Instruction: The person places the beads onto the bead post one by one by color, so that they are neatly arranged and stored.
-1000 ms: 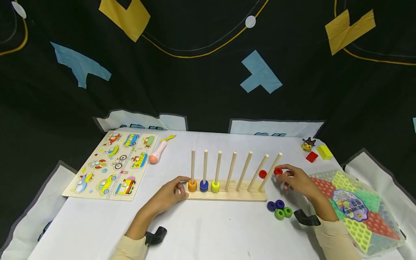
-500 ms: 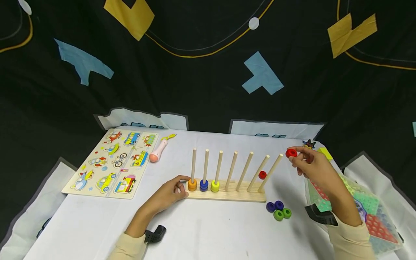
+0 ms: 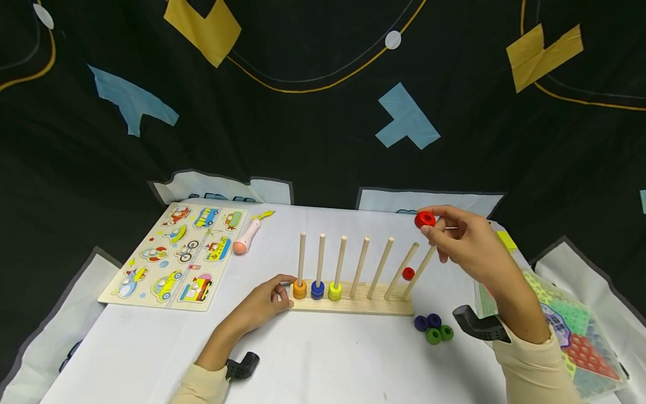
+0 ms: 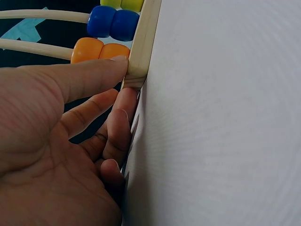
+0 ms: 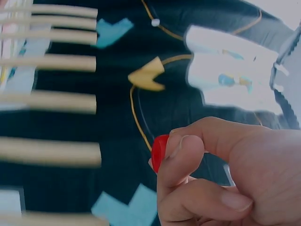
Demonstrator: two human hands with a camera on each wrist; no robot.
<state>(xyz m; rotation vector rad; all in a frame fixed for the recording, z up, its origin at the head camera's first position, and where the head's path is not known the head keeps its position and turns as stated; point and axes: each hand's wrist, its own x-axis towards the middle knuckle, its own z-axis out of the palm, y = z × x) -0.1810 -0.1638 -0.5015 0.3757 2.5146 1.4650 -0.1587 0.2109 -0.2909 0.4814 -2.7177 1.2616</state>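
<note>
My left hand (image 3: 264,300) grips the left end of a wooden peg rack (image 3: 353,306); the left wrist view shows the thumb against the base end (image 4: 138,70). Orange beads (image 3: 300,289), blue beads (image 3: 317,290) and yellow beads (image 3: 335,291) sit low on the first three pegs. My right hand (image 3: 466,241) pinches a red bead (image 3: 425,219) between thumb and fingers, above the top of the rightmost peg (image 3: 421,269). In the right wrist view that red bead (image 5: 160,153) is apart from the peg ends. Another red bead (image 3: 408,274) shows between the last two pegs.
Dark blue beads (image 3: 421,323) and green beads (image 3: 433,336) lie in front of the rack's right end. A picture puzzle board (image 3: 171,264) and a pink toy (image 3: 246,237) are at left. A clear box of coloured pieces (image 3: 587,348) lies at right, partly behind my right arm.
My right hand has lifted the second red bead off the table, swung it right, then brought it left above the last peg. The left hand keeps its hold on the rack.
</note>
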